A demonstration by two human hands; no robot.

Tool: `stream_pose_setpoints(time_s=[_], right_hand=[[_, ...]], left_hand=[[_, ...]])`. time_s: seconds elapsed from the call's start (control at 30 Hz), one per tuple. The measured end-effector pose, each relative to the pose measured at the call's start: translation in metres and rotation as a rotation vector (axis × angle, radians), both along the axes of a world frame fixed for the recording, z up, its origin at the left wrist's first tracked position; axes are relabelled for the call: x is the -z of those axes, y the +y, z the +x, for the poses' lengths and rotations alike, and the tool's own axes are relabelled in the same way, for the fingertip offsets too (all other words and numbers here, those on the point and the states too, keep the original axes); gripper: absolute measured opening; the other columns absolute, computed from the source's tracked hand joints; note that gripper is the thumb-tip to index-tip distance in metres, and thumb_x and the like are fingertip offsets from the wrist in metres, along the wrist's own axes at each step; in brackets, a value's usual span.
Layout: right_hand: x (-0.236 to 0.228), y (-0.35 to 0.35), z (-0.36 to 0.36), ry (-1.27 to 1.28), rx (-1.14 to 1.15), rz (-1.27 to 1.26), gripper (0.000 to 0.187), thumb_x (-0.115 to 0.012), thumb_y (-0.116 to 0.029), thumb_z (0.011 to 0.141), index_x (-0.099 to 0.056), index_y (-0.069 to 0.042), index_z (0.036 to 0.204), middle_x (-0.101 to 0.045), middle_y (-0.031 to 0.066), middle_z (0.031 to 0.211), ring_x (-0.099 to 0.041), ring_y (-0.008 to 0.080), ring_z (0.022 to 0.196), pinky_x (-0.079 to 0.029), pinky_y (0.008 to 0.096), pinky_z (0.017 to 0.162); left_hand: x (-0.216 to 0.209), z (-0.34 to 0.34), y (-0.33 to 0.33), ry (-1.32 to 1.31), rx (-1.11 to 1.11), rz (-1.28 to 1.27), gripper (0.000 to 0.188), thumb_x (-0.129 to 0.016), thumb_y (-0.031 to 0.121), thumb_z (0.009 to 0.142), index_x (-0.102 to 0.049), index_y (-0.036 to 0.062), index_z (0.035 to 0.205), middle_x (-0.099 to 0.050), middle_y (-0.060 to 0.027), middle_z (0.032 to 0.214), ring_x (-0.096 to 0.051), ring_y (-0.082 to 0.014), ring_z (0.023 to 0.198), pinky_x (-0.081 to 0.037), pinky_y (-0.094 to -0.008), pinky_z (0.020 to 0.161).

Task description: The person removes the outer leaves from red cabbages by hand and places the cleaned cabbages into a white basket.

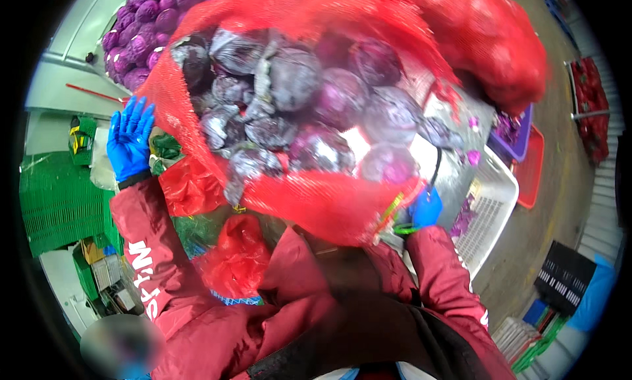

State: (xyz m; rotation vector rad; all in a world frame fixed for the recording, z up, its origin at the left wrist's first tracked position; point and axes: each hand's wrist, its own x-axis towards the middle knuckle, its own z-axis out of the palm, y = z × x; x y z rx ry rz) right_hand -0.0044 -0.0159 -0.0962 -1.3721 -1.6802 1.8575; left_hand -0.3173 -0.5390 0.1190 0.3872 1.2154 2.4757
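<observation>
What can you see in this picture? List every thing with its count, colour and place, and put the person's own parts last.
mesh sack: one, red, centre, lifted and full.
red cabbages: many, purple, inside the sack.
cabbage pile: many, purple, upper left.
second mesh sack: one, red, upper right.
white crate: one, white, right of centre, with purple scraps.
green crates: a few, green, left edge.
red tray: one, red, right.
black crate: one, black, lower right.
loose red netting: some, red, below the sack.
sleeves: two, dark red, lower half.
left hand: blue glove, open, at the sack's left edge.
right hand: blue glove, gripping the sack's lower right corner.
</observation>
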Motion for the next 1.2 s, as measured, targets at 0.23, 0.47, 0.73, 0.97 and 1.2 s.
stream_pose_setpoints(time_s=[0.23,0.47,0.73,0.97,1.2], right_hand=[[0.031,0.022,0.026,0.263,-0.141,-0.096,0.022,-0.059,-0.025,0.089,-0.063,-0.004,0.094,-0.059,0.0058,0.063,-0.046,0.0096,0.04,-0.034,0.0231,0.036],[0.029,0.037,0.038,0.107,-0.279,0.832,0.024,-0.061,-0.023,0.087,-0.061,-0.004,0.1,-0.063,0.0068,0.078,-0.057,0.0138,0.064,-0.045,0.0265,0.058],[-0.045,0.003,0.0,0.044,-0.352,-0.142,0.061,-0.073,-0.042,0.077,-0.053,-0.007,0.123,-0.063,0.0118,0.093,-0.06,0.0163,0.081,-0.048,0.0276,0.07],[-0.028,-0.004,-0.003,0.391,-0.275,-0.604,0.063,-0.075,-0.027,0.077,-0.048,-0.002,0.128,-0.062,0.0082,0.105,-0.059,0.0135,0.088,-0.05,0.0276,0.072],[-0.063,-0.009,0.042,0.6,0.17,-0.401,0.048,-0.075,-0.014,0.077,-0.054,-0.003,0.119,-0.058,0.0003,0.091,-0.055,0.0075,0.076,-0.047,0.0225,0.064]], left_hand=[[0.013,0.132,0.228,0.013,0.114,-0.543,0.054,-0.056,0.025,0.086,-0.044,-0.0047,0.129,-0.056,-0.0191,0.121,-0.058,-0.0265,0.108,-0.047,-0.0358,0.091],[0.078,0.224,0.318,0.233,0.407,-0.713,0.042,-0.067,0.003,0.079,-0.054,-0.0011,0.119,-0.055,-0.0103,0.121,-0.049,-0.02,0.116,-0.039,-0.034,0.099],[0.104,0.192,0.361,0.602,0.294,-1.063,0.072,-0.076,0.018,0.073,-0.039,-0.0027,0.131,-0.051,-0.0187,0.126,-0.052,-0.0262,0.113,-0.042,-0.0348,0.095],[0.096,0.168,0.386,0.712,0.465,-1.308,0.087,-0.076,0.032,0.073,-0.032,-0.0039,0.138,-0.044,-0.0214,0.133,-0.047,-0.0284,0.12,-0.039,-0.0367,0.1],[0.079,0.189,0.423,0.765,0.494,-0.873,0.076,-0.077,0.038,0.07,-0.046,0.0004,0.128,-0.05,-0.0185,0.125,-0.05,-0.0296,0.115,-0.04,-0.0387,0.098]])
